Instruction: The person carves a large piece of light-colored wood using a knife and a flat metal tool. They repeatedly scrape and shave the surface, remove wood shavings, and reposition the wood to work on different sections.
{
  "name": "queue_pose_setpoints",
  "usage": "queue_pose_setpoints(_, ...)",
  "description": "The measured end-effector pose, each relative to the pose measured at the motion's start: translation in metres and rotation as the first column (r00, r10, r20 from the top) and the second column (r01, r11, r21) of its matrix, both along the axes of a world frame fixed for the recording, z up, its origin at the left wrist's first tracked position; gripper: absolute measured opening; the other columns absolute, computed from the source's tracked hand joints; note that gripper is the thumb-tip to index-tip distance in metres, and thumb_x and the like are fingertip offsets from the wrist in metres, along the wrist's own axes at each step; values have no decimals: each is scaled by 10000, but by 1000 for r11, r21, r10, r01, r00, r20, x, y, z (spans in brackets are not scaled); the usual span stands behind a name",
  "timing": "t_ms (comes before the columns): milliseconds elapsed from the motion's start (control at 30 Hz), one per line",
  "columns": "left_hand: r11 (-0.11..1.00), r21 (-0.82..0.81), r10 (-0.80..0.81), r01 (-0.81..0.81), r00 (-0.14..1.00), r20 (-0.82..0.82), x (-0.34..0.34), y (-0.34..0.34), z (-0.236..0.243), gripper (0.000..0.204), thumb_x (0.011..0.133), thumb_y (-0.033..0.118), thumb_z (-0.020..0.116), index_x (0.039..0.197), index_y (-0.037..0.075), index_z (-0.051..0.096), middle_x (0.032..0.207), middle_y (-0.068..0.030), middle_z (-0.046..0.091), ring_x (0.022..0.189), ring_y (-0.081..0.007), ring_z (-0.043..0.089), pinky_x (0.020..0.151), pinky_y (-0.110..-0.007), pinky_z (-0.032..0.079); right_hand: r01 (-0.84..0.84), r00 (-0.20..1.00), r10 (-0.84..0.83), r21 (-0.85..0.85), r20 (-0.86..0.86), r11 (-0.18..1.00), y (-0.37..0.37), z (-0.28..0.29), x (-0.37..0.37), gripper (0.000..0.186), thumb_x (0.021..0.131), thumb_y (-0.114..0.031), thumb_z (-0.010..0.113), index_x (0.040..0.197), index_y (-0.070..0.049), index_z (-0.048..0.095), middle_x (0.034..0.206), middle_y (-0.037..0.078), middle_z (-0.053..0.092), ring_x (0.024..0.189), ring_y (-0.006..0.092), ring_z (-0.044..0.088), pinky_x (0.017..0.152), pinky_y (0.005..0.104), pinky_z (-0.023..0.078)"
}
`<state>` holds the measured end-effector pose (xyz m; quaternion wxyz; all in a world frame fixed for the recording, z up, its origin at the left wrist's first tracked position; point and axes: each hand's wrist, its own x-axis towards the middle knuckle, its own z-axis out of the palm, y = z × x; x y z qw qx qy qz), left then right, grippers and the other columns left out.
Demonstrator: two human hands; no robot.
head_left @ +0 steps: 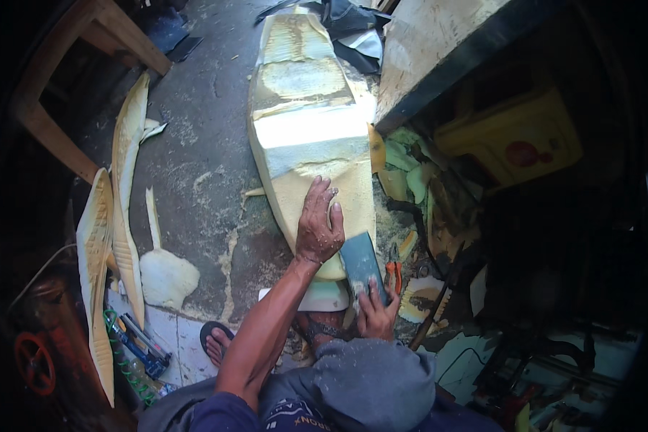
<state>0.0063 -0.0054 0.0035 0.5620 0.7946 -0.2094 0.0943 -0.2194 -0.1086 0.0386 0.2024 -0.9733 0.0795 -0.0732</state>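
Note:
A long cream foam seat pad (306, 162) lies lengthwise on the floor in front of me, with a strip of bright light across its middle. Its surface is rough and cut in places. My left hand (320, 221) rests open on its nearer part, fingers stretched forward and dotted with foam crumbs. Against the pad's near right side, my right hand (376, 311) grips the near end of a flat blue-grey rectangular block (361, 261), which looks like a sanding block. The block's underside is hidden.
Long foam offcuts (128, 165) and a rounded foam piece (168, 279) lie at left, near a wooden chair frame (47, 129). Orange-handled pliers (394, 276) lie right of the block. Foam scraps (403, 169), a table edge (439, 75) and a yellow container (511, 140) stand further right.

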Motion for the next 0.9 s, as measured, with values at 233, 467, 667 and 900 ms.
queue_pose_setpoints(233,1000,-10,-10,9,998,-58,-7,1,1,261,974,68,563,1197,-41,644,1360,-262,623,1398,-433,513,1167,-482,419,-49,998,54,-243,13,969,-17,-5,13,376,861,-136,721,1236,-126,719,1496,202,568,1266,543,508,1103,591,385)
queue_pose_setpoints(467,998,17,-62,63,997,-36,-6,0,-2,270,950,57,572,1188,-61,623,1348,-292,599,1399,-463,490,1181,-508,400,-13,1000,9,-228,-17,974,-29,0,49,370,878,-140,713,1249,-140,711,1471,176,591,1177,514,524,1052,586,410)
queue_pose_setpoints(667,993,99,-68,72,997,-44,-7,-1,1,263,956,60,572,1179,-69,627,1327,-285,609,1397,-463,491,1189,-502,394,-113,991,127,-222,50,969,-20,-2,12,359,856,-144,728,1214,-119,739,1496,178,572,1253,531,515,1108,592,403)
queue_pose_setpoints(900,999,7,-33,34,996,-79,-6,0,2,264,957,55,565,1180,-69,628,1309,-290,615,1381,-462,508,1173,-499,412,-103,987,122,-173,102,979,-29,-7,10,371,857,-111,713,1228,-129,730,1509,192,556,1354,523,470,1122,617,368)
